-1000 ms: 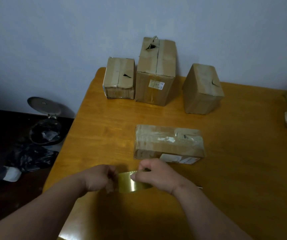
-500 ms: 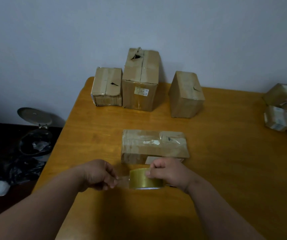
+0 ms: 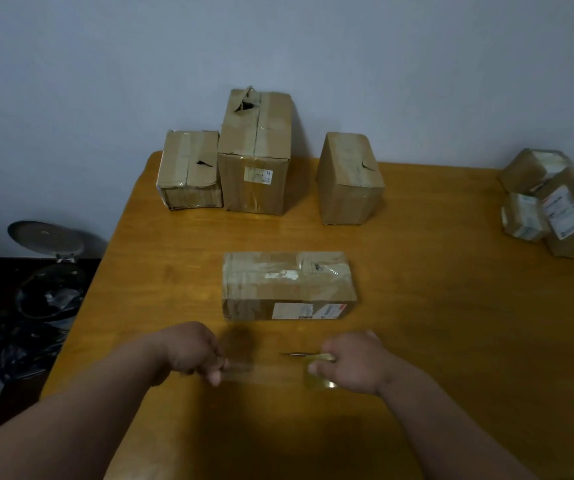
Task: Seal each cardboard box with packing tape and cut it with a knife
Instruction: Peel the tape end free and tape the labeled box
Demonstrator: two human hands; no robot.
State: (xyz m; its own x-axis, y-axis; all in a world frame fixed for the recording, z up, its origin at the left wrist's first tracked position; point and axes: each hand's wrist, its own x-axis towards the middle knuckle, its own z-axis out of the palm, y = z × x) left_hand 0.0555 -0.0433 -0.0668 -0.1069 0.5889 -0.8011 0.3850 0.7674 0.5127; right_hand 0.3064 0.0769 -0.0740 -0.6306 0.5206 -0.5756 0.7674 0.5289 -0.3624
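On the wooden desk (image 3: 451,323) a flat cardboard box (image 3: 287,284) is laid. Just before it, a tape strip (image 3: 264,372) is pinched by the left hand (image 3: 192,351); the tape roll (image 3: 318,375) is held in the right hand's (image 3: 351,363) grip.

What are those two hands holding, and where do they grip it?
The right hand grips a yellowish clear packing tape roll around its rim; the left hand pinches the free end of the clear strip pulled from it.
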